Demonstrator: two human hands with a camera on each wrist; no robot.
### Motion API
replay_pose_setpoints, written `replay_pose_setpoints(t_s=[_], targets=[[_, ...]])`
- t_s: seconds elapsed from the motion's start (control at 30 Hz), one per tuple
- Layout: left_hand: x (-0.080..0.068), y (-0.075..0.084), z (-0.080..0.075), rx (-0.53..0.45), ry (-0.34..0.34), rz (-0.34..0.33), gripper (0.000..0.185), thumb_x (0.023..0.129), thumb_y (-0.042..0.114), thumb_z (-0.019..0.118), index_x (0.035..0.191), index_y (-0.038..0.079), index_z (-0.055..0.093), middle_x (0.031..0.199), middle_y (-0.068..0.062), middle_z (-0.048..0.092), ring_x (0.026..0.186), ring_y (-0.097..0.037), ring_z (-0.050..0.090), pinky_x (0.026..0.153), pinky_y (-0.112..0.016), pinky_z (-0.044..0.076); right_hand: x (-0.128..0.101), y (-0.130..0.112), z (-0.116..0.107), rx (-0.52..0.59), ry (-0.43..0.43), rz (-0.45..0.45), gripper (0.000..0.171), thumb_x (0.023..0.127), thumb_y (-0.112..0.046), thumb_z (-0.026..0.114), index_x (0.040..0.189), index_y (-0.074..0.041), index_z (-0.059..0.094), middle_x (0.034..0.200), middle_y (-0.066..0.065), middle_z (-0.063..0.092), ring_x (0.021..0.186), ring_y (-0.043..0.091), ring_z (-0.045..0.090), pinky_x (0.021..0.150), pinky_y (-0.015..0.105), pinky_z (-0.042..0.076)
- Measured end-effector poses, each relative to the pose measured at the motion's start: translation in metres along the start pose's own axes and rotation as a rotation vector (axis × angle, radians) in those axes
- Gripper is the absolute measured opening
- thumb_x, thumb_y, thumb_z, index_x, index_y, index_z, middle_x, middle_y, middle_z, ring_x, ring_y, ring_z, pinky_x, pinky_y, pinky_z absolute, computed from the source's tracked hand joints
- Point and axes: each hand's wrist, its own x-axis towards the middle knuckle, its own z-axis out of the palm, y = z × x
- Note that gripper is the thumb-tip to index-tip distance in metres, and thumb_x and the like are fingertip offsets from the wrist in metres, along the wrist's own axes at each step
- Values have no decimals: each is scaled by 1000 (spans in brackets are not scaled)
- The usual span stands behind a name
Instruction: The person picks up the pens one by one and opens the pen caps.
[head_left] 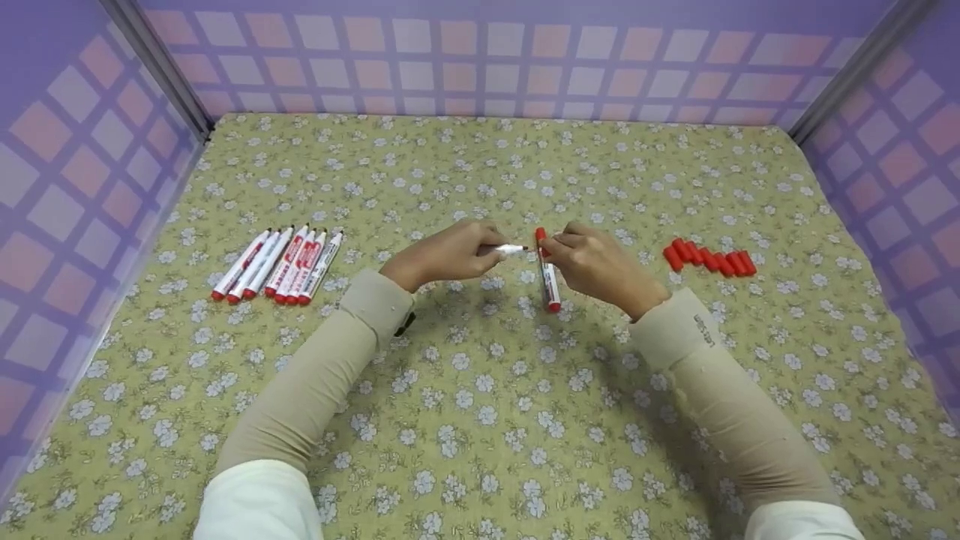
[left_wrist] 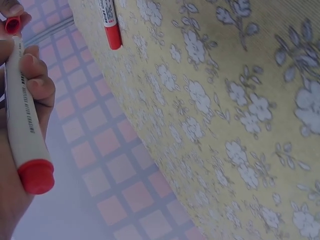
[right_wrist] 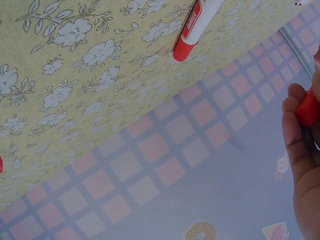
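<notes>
While hands [head_left: 525, 255] grip marker [head_left: 512, 249], cap [head_left: 541, 236] | six markers [head_left: 277, 266] | seven caps [head_left: 709, 259]

A row of six white-barrelled red markers [head_left: 279, 265] lay on the yellow-green floral cloth [head_left: 480, 420] at far left; a row of loose red plastic caps [head_left: 709, 259] lay at far right. Between them, the left hand [head_left: 446, 253] and right hand [head_left: 592, 262] met at centre, above a single white-and-red marker [head_left: 548, 279] lying on the cloth.
</notes>
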Motion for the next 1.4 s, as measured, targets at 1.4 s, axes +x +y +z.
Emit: replay_pose_setpoints(t_s=[1.4], targets=[[-110,-102,-71,7,397,-515,43,102,21,44,140,1,47,121,-25,46,84,-26,48,68,-39,42,-12,3,-4,17,-3,12,16,90,-5,65,103,3,72,90,14,73,75,24,63,67,32,56]])
